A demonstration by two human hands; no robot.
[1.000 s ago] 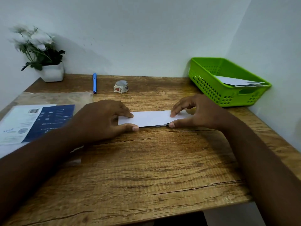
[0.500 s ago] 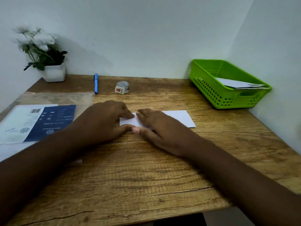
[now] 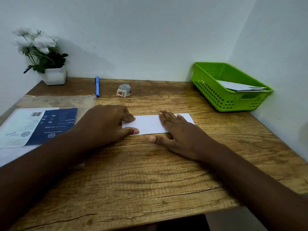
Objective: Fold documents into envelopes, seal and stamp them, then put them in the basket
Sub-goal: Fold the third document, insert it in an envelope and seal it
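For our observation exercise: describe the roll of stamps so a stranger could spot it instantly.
Start at the wooden desk and look along its back edge by the wall. Right of the blue pen stands the roll of stamps, small and round, with red pictures on its side.

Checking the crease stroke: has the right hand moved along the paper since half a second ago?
Yes. The right hand has slid rightward along the folded paper, away from the left hand and toward the green basket.

The right hand (image 3: 180,135) hides the folded paper's (image 3: 150,125) right part; the flowers (image 3: 35,42) are blurred.
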